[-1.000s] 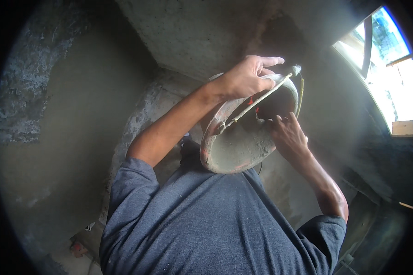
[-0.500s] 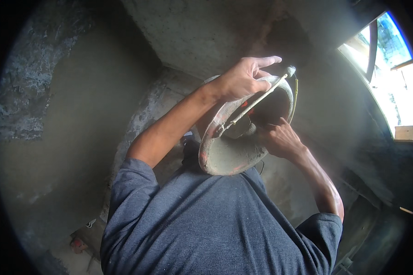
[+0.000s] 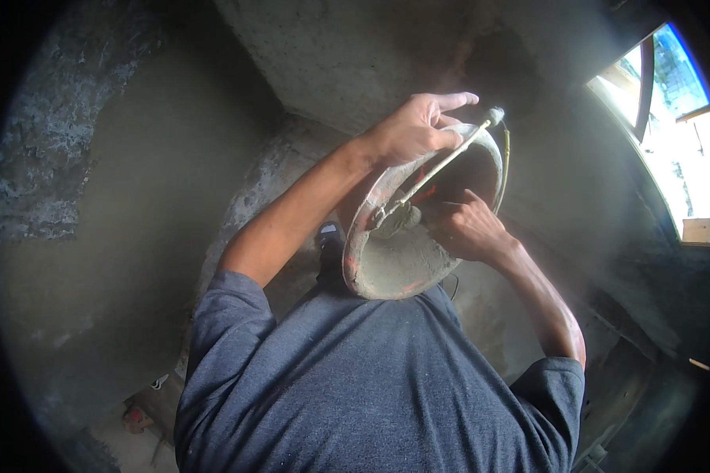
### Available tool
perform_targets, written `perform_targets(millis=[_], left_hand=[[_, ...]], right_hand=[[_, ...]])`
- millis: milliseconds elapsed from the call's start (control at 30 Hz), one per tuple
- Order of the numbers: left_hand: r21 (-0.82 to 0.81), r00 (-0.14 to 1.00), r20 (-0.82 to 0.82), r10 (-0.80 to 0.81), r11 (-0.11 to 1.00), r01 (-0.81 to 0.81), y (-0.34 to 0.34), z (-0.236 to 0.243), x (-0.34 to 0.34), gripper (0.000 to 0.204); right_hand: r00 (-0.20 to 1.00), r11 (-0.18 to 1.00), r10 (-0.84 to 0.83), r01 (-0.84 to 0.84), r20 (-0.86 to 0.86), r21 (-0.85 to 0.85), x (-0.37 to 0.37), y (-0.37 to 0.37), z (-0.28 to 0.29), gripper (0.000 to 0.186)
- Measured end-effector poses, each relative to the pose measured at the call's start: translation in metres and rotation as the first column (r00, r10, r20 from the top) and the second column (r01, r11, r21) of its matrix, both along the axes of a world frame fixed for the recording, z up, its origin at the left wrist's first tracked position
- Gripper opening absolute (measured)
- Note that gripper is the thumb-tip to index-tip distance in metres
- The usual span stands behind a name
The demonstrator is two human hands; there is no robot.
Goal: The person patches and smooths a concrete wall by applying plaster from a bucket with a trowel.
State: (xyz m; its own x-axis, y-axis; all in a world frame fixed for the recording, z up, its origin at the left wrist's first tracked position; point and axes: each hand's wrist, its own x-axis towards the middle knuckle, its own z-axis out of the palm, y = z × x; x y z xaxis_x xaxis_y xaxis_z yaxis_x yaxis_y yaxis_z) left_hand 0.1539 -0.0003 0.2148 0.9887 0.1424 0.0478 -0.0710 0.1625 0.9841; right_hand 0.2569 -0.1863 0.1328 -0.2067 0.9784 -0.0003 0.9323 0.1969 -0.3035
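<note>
A mortar-smeared bucket (image 3: 355, 260) is tilted in front of my chest, its mouth facing me. My left hand (image 3: 416, 132) grips its upper rim, thumb over the edge and index finger stretched away. The thin bail handle (image 3: 448, 169) slants across the opening up to a grey, crusted lump (image 3: 494, 116). At the bucket's right side, my right hand (image 3: 476, 227) reaches into the mouth with curled fingers, the index finger partly extended. What those fingers hold is hidden. Beside them, inside the bucket, sits a grey mass of wet mortar (image 3: 400, 222).
Rough plastered walls (image 3: 173, 158) surround me, with a bare, patchy strip (image 3: 39, 158) at far left. A bright window opening (image 3: 674, 134) is at upper right. My shoe (image 3: 329, 229) shows below the bucket. A reddish object (image 3: 137, 419) lies on the floor at lower left.
My right hand has moved slightly left and up inside the bucket. The bucket and my left hand have shifted only a little; more of my shoe shows.
</note>
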Motion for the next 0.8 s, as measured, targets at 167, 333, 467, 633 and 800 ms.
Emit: perform_targets(millis=[167, 333, 467, 633, 800], left_hand=[[0.026, 0.997, -0.032, 0.074, 0.997, -0.074, 0.03, -0.003, -0.011, 0.061], [-0.198, 0.97, -0.01, 0.244, 0.95, -0.241, 0.081, -0.027, -0.057, 0.061], [-0.223, 0.924, -0.016, 0.383, 0.899, -0.377, 0.1, -0.026, -0.096, 0.064], [-0.268, 0.892, -0.09, 0.443, 0.852, -0.45, 0.117, -0.03, -0.095, 0.063], [-0.101, 0.853, -0.015, 0.522, 0.848, -0.52, 0.13, -0.021, -0.105, 0.063]], right_hand=[[0.987, 0.983, -0.162, 0.163, -0.01, 0.083, -0.014, -0.003, 0.026, 0.033], [0.899, 0.884, -0.413, 0.434, -0.142, 0.172, -0.012, -0.022, 0.047, 0.038], [0.673, 0.752, -0.64, 0.648, -0.371, -0.121, -0.017, -0.045, 0.055, 0.031], [0.093, 0.491, -0.695, 0.786, -0.713, -0.376, -0.021, -0.062, 0.004, 0.029], [-0.185, 0.256, -0.583, 0.882, -0.791, -0.395, -0.031, -0.067, -0.079, 0.025]])
